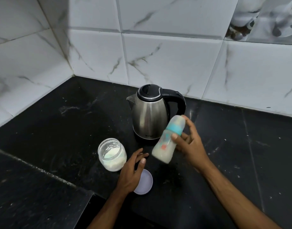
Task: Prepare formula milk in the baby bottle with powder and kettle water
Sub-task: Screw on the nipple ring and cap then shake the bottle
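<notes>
My right hand (pixel 190 142) grips a baby bottle (pixel 168 140) with a teal collar and a clear cap, tilted with its top away from me. The bottle is blurred and holds milky white liquid. It hangs above the counter in front of the steel kettle (pixel 149 114), whose black lid is down. An open glass jar (pixel 112 154) of white powder stands to the left. My left hand (pixel 133 169) hovers with relaxed fingers between the jar and the bottle, holding nothing, partly over a pale round lid (pixel 146 183) lying on the counter.
The black stone counter (pixel 59 129) runs into a corner of white marbled wall tiles (pixel 158 55). A raised ledge crosses the near left. White specks dot the counter near the jar and to the right.
</notes>
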